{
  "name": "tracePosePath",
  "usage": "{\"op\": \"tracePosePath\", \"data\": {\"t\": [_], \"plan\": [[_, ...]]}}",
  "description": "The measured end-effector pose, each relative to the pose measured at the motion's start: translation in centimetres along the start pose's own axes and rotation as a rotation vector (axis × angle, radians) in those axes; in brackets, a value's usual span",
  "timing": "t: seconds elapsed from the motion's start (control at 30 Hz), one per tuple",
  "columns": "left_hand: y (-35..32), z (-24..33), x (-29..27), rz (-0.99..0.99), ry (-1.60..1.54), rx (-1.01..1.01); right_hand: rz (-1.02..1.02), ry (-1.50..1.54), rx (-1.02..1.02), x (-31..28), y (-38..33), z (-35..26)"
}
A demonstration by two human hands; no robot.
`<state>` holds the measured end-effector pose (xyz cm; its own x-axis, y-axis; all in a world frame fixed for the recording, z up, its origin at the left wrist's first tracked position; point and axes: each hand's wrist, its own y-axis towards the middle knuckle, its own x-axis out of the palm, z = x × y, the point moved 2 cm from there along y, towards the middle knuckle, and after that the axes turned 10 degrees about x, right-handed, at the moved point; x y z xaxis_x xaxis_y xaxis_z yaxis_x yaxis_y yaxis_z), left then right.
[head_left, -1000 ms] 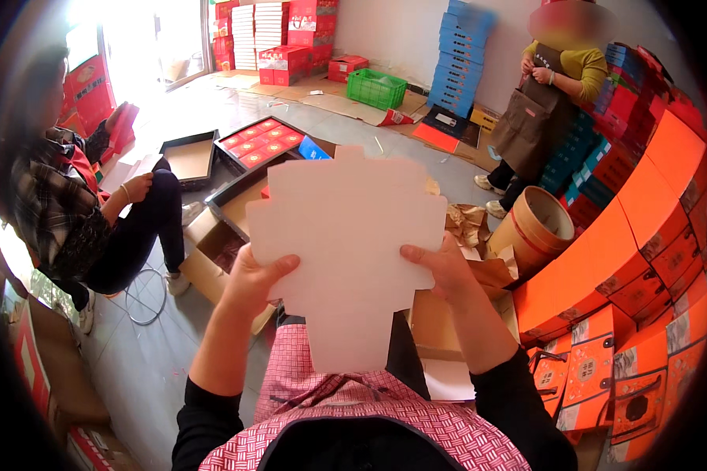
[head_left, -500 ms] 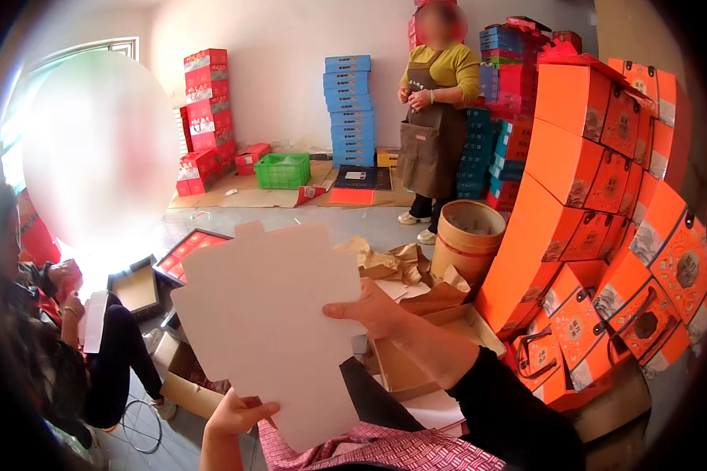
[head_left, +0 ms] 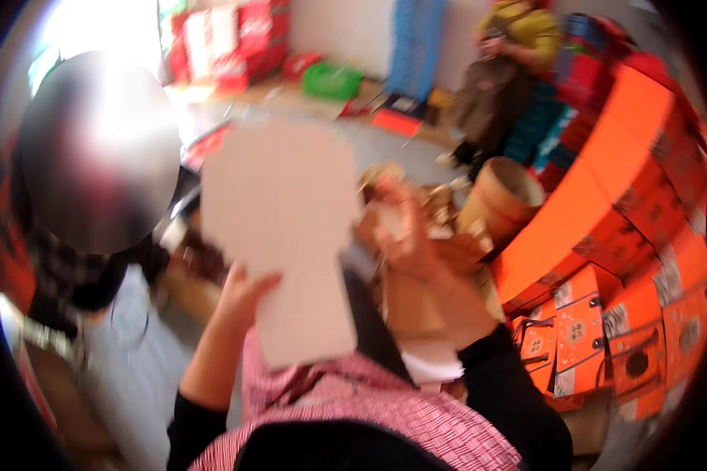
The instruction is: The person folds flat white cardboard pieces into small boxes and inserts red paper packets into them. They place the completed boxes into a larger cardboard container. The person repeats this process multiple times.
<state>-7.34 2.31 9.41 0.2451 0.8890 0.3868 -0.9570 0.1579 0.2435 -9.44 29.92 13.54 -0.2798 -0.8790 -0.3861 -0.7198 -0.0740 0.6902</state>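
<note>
A flat, plain pale card blank (head_left: pixel 279 212) with notched edges stands up in front of me, wide at the top and narrower below. My left hand (head_left: pixel 242 302) grips its lower left edge, thumb lying over the face and fingers hidden behind. To the right of the sheet, my right hand (head_left: pixel 404 235) is raised with its fingers apart, holding nothing; it is blurred by motion. Under the sheet, the red-and-white patterned apron (head_left: pixel 369 416) covers my lap.
Stacked orange gift boxes (head_left: pixel 585 208) rise on the right. A round tan drum (head_left: pixel 479 208) stands before them beside crumpled brown paper (head_left: pixel 440 206). Farther off are a green crate (head_left: pixel 331 82) and a person in an apron (head_left: pixel 491 94). Another person sits at the left.
My right hand has let go of the sheet's right edge and opened beside it. The view has swung left and down. My left hand keeps its grip.
</note>
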Motion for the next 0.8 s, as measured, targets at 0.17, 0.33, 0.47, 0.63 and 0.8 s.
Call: {"op": "tracePosePath", "data": {"t": [0.17, 0.33, 0.47, 0.63, 0.8], "plan": [[0.1, 1.9, 2.1, -0.032, -0.193, -0.027, -0.133, -0.521, -0.313, 2.0, -2.3, -6.0], [-1.0, 1.2, 2.9, -0.043, -0.236, -0.056, -0.064, -0.626, -0.474, 3.7, -1.7, -6.2], [-1.2, 1.4, 3.8, -0.015, -0.246, -0.074, -0.107, -0.482, -0.534, 4.1, -1.7, -4.7], [-1.1, 1.1, 3.6, -0.031, -0.211, -0.066, -0.108, -0.468, -0.520, 4.5, -2.1, -4.2], [-1.4, 1.6, 2.8, -0.014, -0.131, -0.027, 0.099, -0.550, -0.357, 1.9, -2.6, -1.8]]}}
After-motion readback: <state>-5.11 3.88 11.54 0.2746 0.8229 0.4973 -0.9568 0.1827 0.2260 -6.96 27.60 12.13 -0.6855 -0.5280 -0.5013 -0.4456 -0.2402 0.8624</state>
